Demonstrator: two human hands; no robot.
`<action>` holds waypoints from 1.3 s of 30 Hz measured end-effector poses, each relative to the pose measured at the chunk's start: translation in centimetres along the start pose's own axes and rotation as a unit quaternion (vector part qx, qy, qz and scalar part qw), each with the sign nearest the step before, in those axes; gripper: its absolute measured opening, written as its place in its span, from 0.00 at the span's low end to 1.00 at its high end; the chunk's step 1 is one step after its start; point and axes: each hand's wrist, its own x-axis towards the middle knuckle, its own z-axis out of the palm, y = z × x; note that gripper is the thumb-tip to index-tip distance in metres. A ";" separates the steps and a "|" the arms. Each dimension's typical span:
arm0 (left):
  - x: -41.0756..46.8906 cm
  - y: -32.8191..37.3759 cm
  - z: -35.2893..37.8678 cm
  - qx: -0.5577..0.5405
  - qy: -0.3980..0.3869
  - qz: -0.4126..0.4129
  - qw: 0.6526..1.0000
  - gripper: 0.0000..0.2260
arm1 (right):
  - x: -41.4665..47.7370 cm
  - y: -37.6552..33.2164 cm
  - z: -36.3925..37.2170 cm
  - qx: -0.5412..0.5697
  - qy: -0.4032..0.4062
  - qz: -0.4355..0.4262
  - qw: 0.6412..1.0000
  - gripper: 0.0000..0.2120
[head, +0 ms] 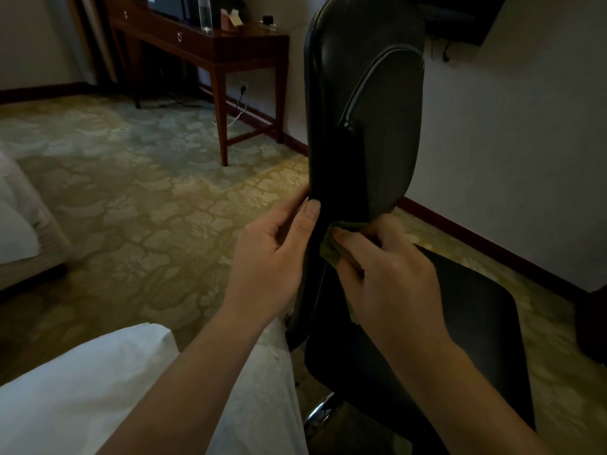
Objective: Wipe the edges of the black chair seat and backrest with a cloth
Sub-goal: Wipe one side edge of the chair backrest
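Observation:
The black chair's backrest (pixel 364 119) rises tall in the middle of the view, seen edge-on, with the black seat (pixel 466 326) low at the right. My left hand (pixel 272 251) grips the backrest's near edge, thumb on the front and fingers behind. My right hand (pixel 384 274) holds a green cloth (pixel 331 247) bunched against the lower backrest, just above the seat. Most of the cloth is hidden under my fingers.
A dark wooden desk (pixel 236 47) with a water bottle (pixel 204 13) stands at the back. White bedding (pixel 82 389) lies at the lower left and patterned carpet (pixel 147 208) covers the floor. A white wall with a dark baseboard (pixel 492 251) runs along the right.

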 end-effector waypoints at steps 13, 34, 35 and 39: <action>0.0 -0.1 -0.1 0.012 0.000 0.003 1.000 0.23 | 0.9 -0.8 -0.4 -0.004 0.006 0.007 1.000 0.11; -0.6 -1.2 -0.3 0.005 -0.013 -0.024 1.000 0.20 | -0.5 -0.2 0.1 -0.025 -0.037 0.000 0.999 0.10; -0.7 -1.3 -0.3 0.003 -0.012 -0.024 1.000 0.20 | -0.6 -0.2 0.1 -0.022 -0.036 0.000 0.999 0.10; -0.7 -1.2 -0.2 -0.003 -0.014 -0.024 1.000 0.19 | 0.3 -0.3 -0.6 0.017 0.033 -0.010 0.999 0.10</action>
